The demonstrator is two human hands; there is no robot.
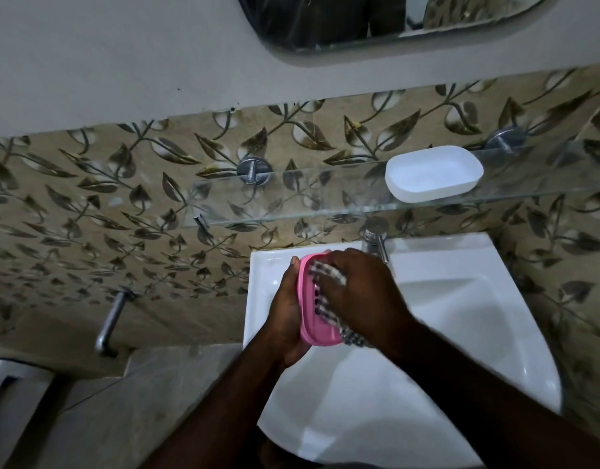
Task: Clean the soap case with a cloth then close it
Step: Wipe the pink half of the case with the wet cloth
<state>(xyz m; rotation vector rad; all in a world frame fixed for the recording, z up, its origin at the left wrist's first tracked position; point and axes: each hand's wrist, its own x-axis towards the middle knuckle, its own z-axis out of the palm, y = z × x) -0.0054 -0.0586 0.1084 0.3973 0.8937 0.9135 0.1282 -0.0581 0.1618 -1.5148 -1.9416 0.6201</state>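
My left hand grips the pink soap case base from its left side, holding it above the left rim of the white sink. My right hand presses a checked cloth into the inside of the pink base; slots in the base show beside the cloth. The white lid of the soap case lies upside down on the glass shelf above the sink, apart from both hands.
A chrome tap stands at the back of the sink, close to my right hand. A metal pipe juts from the leaf-patterned tiled wall on the left. A mirror hangs above.
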